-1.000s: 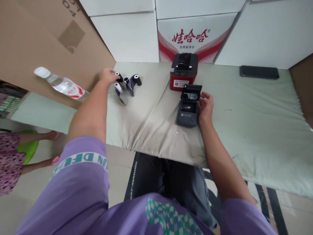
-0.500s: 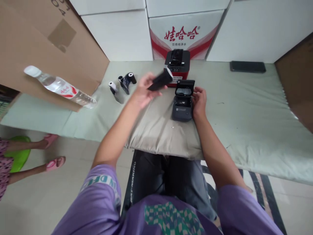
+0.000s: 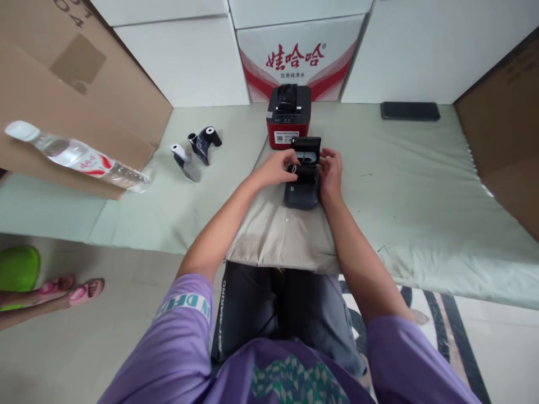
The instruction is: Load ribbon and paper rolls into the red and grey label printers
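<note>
Since the earlier frame, the black cylindrical roll with a pale core (image 3: pixel 305 173) has come across in the left hand (image 3: pixel 275 168) to the open dark-grey, boxy plastic printer (image 3: pixel 301 197). It lies at the bay's mouth, left end pinched between thumb and fingers (how deep it sits is hidden). Seating it well likely means keeping it level and square, without forcing. At two o'clock, the right hand (image 3: pixel 332 175), fingers loosely bent, sits by the raised black lid (image 3: pixel 306 146); whether it grips, I cannot tell. Beyond, near twelve, stands a red-and-black, box-shaped printer (image 3: pixel 290 124).
</note>
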`<state>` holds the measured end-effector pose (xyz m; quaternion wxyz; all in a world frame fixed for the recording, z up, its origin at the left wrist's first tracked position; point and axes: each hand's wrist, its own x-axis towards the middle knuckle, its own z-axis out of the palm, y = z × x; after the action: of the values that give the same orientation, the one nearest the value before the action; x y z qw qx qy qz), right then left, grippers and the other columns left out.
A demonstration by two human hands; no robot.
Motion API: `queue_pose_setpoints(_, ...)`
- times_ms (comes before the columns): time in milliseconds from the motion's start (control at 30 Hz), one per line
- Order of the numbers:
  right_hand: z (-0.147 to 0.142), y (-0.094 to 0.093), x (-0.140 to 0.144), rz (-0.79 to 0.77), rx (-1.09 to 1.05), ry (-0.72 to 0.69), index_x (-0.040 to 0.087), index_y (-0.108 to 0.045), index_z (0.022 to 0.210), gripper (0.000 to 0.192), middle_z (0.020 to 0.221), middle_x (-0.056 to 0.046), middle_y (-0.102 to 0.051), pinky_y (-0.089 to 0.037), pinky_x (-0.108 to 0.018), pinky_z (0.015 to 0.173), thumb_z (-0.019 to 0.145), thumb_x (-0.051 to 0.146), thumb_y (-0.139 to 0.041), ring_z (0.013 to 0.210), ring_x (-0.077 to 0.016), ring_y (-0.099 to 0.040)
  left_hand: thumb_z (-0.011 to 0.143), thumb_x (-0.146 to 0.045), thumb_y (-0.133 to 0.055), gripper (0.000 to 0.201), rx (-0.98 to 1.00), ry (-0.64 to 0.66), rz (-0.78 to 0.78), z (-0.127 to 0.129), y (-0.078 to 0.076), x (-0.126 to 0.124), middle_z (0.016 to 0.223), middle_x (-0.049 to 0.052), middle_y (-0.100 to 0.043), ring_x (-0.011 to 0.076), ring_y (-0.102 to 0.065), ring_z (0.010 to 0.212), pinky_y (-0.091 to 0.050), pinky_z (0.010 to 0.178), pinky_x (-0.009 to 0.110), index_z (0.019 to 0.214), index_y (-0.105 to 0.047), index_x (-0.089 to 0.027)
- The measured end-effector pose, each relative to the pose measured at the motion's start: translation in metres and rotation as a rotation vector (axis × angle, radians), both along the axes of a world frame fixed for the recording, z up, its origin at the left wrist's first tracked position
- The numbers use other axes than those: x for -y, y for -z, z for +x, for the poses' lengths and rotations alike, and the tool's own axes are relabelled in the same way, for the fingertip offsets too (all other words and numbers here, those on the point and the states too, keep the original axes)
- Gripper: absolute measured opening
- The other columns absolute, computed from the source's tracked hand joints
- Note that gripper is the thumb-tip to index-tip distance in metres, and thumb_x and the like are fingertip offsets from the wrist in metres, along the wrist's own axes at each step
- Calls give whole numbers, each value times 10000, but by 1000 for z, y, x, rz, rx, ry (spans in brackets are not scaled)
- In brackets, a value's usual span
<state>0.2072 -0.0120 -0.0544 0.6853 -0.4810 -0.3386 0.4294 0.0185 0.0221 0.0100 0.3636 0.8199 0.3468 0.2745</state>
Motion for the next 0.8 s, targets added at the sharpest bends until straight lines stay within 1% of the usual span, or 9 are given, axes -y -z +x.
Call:
queue_pose_setpoints(133,-2,-5,2,-6,5,19,278,-590,1096,320,1169,-44,-642,-546,-289,784,850,474,-533,979,-164,-658,675,-121,-741,304,-55,8,4,7,-4,0,1002,65,-734,244,-705,993,-539,934,385,969,-679,-164)
queue_pose_setpoints(200,-3,-7,3,-6,-6,32,270,-593,1088,315,1146,-42,-646,-537,-280,760,836,451,-536,950,-159,-655,689,-142,-781,327,-113,17,37,8,-9,1,999,70,-741,270,-711,1007,-537,960,418,1007,-708,-166)
queue_pose_setpoints(300,-4,-9,4,-5,-10,32,269,-593,1080,300,1124,-38,-657,-538,-282,748,838,438,-538,930,-161,-656,689,-175,-830,313,-192,19,118,8,-18,1,943,54,-743,320,-702,1087,-511,1041,482,993,-756,-195)
queue_pose_setpoints(367,-4,-9,3,-11,-7,33,276,-597,1085,290,1130,-32,-665,-547,-283,758,852,436,-531,941,-161,-659,694,-224,-856,297,-157,28,128,3,-25,-1,933,48,-744,328,-696,1115,-508,1057,495,975,-764,-203)
queue_pose_setpoints(433,-4,-8,3,-26,-13,35,277,-601,1084,280,1135,-28,-665,-553,-283,769,862,432,-530,943,-157,-659,718,-323,-880,341,-11,59,56,-4,-30,-3,989,50,-748,303,-704,1104,-531,1028,476,1004,-742,-197)
queue_pose_setpoints(500,-3,-8,2,-40,-27,40,270,-603,1062,263,1121,-29,-659,-555,-284,768,861,430,-547,914,-152,-653,754,-449,-883,426,184,83,-65,-12,-34,-5,1073,50,-736,268,-715,1106,-556,989,440,1047,-698,-201)
queue_pose_setpoints(567,-3,-8,2,-34,-35,31,268,-602,1046,253,1117,-26,-657,-561,-288,766,864,441,-574,896,-149,-651,754,-544,-888,502,296,97,-171,-16,-34,-4,1101,43,-720,251,-721,1116,-569,961,415,1052,-664,-208)
queue_pose_setpoints(700,-3,-8,3,2,-25,-3,274,-594,1066,303,1085,-18,-667,-580,-315,787,887,518,-592,935,-170,-674,657,-562,-954,585,230,184,-324,-11,-31,-2,985,50,-735,251,-733,1028,-570,891,388,966,-638,-180)
queue_pose_setpoints(800,-3,-8,3,19,-16,0,269,-588,1072,343,1038,-22,-663,-582,-343,804,898,565,-576,965,-194,-686,660,-474,-950,519,120,187,-341,-1,-32,0,933,59,-744,224,-720,942,-553,855,363,942,-646,-162)
